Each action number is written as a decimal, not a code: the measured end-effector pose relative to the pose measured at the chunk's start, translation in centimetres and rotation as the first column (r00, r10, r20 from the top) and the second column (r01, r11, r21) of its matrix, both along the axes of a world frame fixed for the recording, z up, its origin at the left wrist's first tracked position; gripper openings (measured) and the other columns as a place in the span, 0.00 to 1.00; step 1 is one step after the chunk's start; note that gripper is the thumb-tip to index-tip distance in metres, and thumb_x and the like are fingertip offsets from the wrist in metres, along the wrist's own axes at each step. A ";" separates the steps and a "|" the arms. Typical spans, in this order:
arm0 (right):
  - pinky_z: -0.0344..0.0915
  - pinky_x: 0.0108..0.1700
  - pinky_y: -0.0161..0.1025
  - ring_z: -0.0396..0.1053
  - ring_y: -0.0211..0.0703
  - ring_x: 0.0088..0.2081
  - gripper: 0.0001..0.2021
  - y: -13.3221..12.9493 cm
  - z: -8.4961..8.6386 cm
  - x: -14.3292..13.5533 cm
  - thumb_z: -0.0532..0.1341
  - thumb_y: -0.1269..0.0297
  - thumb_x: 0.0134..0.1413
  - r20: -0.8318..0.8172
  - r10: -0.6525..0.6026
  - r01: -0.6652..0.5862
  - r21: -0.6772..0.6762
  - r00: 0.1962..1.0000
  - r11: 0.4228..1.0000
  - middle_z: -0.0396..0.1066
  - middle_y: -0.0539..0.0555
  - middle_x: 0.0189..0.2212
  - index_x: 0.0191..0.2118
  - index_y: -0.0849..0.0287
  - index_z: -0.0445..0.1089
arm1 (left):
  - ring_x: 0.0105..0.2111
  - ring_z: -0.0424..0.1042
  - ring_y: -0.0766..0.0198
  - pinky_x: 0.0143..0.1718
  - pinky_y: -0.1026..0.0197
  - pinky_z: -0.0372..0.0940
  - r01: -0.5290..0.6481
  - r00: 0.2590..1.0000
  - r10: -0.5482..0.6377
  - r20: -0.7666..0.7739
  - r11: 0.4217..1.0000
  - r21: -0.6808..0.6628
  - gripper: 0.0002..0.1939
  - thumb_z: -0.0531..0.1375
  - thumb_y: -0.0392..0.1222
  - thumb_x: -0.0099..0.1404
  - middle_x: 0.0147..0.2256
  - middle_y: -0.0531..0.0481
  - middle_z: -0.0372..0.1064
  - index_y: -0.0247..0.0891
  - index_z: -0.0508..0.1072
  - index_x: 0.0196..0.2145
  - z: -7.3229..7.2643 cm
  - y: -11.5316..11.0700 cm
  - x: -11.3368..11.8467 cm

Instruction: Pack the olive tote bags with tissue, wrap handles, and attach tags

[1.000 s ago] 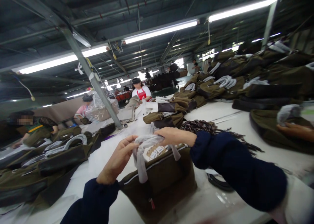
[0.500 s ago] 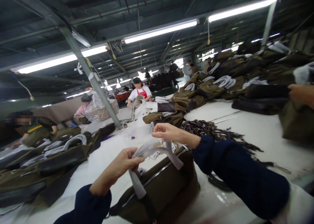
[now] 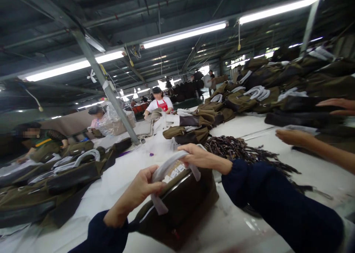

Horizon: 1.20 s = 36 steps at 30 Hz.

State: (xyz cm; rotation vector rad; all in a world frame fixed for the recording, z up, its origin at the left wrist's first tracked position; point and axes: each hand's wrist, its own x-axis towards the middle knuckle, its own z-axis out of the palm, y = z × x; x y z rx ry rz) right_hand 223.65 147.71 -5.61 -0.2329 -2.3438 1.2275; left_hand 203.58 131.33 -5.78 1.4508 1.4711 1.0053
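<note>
An olive-green handbag with a zipped top stands on the table in front of me, slightly blurred. Its carry handle is wrapped in whitish tissue and arches over the zip. My left hand is closed around the handle's left side, thumb along it. On the far right side of the arch, my right hand grips the same handle with bent fingers. Paper tags lie beyond the bag, seen through the arch.
Dark brown straps lie heaped past my right forearm. Olive bags are piled on the left, with another pile at the back right. A co-worker's hands reach in from the right. White sheets cover part of the table.
My right hand has lowered and closed onto the wrapped handle. The handbag has shifted slightly left and turned. At the right, the co-worker's lifted bag has left its place and two hands now show.
</note>
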 end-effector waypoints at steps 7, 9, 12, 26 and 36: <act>0.54 0.28 0.32 0.59 0.34 0.24 0.08 -0.6 -1.0 0.6 0.56 0.70 0.52 -0.087 -0.142 0.134 -0.097 0.986 0.986 0.62 0.46 0.20 0.23 0.59 0.61 | 0.33 0.65 0.64 0.36 0.65 0.59 -0.055 0.985 0.074 -0.157 0.991 0.119 0.05 0.64 0.35 0.58 0.31 0.55 0.65 0.40 0.73 0.34 -4.2 -1.3 -0.4; 0.53 0.28 0.31 0.58 0.34 0.24 0.08 -0.6 -0.9 0.8 0.56 0.69 0.52 -0.098 -0.158 0.153 -0.065 0.982 0.986 0.61 0.46 0.20 0.23 0.59 0.60 | 0.35 0.67 0.61 0.38 0.64 0.60 -0.055 0.983 0.069 -0.172 0.995 0.082 0.07 0.65 0.36 0.58 0.32 0.53 0.68 0.39 0.74 0.36 -3.6 -1.3 -0.4; 0.51 0.27 0.32 0.57 0.34 0.24 0.10 -0.3 -0.8 0.9 0.57 0.66 0.53 -0.105 -0.173 0.174 -0.001 0.979 0.985 0.59 0.45 0.20 0.23 0.59 0.59 | 0.35 0.69 0.60 0.38 0.63 0.61 -0.064 0.994 0.067 -0.082 0.997 0.037 0.06 0.65 0.38 0.58 0.32 0.51 0.70 0.37 0.74 0.35 -1.9 -1.2 -0.6; 0.52 0.28 0.32 0.60 0.35 0.26 0.14 -1.2 -0.2 -1.9 0.65 0.57 0.55 0.045 0.034 -0.042 0.170 0.998 0.985 0.64 0.46 0.22 0.27 0.59 0.64 | 0.41 0.70 0.58 0.40 0.61 0.62 0.171 0.976 -0.182 -0.117 0.980 -0.101 0.17 0.65 0.50 0.63 0.42 0.46 0.74 0.37 0.73 0.44 3.7 -1.8 -1.4; 0.60 0.35 0.34 0.65 0.40 0.34 0.15 0.1 -0.7 -1.3 0.69 0.54 0.52 0.023 -0.021 0.015 0.231 1.000 0.973 0.71 0.50 0.33 0.38 0.61 0.72 | 0.18 0.50 0.73 0.22 0.67 0.48 0.080 0.996 -0.075 0.054 0.991 -0.109 0.18 0.56 0.54 0.71 0.20 0.59 0.56 0.36 0.68 0.32 4.7 -0.4 -1.7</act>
